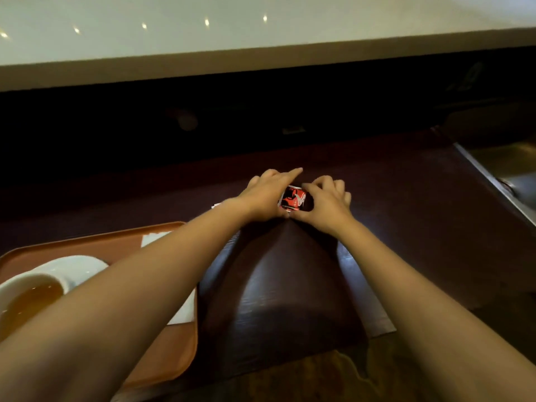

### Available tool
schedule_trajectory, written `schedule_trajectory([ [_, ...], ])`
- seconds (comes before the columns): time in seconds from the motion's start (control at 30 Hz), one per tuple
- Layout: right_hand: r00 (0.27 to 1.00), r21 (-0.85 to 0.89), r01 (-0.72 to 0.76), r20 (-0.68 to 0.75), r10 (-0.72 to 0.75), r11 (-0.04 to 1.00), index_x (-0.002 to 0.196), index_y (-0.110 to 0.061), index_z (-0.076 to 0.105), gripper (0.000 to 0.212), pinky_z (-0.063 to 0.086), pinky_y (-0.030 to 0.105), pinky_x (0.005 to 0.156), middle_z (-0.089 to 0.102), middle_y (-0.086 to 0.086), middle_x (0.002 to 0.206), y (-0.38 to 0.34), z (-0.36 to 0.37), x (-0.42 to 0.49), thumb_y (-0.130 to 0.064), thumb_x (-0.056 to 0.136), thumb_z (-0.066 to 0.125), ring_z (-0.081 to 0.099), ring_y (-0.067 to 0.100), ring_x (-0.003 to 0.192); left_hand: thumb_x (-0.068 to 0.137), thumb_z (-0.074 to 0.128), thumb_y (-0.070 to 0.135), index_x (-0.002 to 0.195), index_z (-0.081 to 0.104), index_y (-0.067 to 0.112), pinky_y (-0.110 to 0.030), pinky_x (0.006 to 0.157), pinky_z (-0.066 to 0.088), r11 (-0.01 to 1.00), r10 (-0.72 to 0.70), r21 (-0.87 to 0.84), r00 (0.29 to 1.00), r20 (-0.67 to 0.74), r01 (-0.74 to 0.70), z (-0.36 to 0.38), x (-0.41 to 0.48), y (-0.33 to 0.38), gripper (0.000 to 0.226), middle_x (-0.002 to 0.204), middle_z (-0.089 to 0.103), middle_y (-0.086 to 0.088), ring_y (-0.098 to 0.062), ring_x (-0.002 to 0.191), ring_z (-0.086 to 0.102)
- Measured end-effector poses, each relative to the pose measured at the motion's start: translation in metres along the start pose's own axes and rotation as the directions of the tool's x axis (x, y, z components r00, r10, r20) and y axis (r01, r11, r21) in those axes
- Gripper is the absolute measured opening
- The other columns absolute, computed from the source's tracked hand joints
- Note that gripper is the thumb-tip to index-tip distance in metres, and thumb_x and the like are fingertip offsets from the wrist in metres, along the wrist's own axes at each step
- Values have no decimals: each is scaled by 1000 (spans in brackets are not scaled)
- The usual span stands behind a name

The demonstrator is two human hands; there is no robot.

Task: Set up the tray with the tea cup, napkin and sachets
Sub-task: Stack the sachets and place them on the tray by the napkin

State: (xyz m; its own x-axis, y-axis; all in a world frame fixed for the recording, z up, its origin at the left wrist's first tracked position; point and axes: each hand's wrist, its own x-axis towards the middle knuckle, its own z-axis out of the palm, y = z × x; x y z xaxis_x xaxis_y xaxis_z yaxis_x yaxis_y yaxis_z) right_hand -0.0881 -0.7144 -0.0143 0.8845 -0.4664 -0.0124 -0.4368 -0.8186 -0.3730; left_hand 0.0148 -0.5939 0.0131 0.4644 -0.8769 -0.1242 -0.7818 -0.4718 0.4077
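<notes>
Tray at seven o'clock already carries the tea cup and a napkin (mostly hidden under the left forearm). Farther out at twelve o'clock, the left hand and right hand cup a red sachet on the dark counter. Both curl around it, though an actual grip can't be made out; best pinch its edges squarely and lift together, since how many sachets lie beneath is unclear.
</notes>
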Motion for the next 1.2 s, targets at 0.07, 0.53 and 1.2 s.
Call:
schedule_trajectory([
  [0.07,1000,44,8,14,-8,999,125,-26,49,67,27,38,92,43,4,125,6,5,4,-55,68,68,32,26,115,70,74,27,144,10,30,-40,106,25,999,22,36,997,77,-25,1,10,-6,98,140,40,-10,-24,132,29],
  [0.53,930,195,363,-10,-368,911,125,-15,51,55,36,33,92,52,9,110,-36,-4,5,-32,76,69,40,24,102,76,68,35,141,26,19,-32,94,39,976,136,184,986,-94,-117,-32,-30,-33,79,128,53,-11,-24,120,44],
  [1.2,890,160,386,195,-412,908,138,-30,33,75,24,31,90,42,1,120,-77,36,6,-47,73,67,32,18,109,74,70,40,141,22,9,-40,104,36,969,-164,186,986,-18,164,-13,-80,-61,88,137,45,-15,-30,125,36],
])
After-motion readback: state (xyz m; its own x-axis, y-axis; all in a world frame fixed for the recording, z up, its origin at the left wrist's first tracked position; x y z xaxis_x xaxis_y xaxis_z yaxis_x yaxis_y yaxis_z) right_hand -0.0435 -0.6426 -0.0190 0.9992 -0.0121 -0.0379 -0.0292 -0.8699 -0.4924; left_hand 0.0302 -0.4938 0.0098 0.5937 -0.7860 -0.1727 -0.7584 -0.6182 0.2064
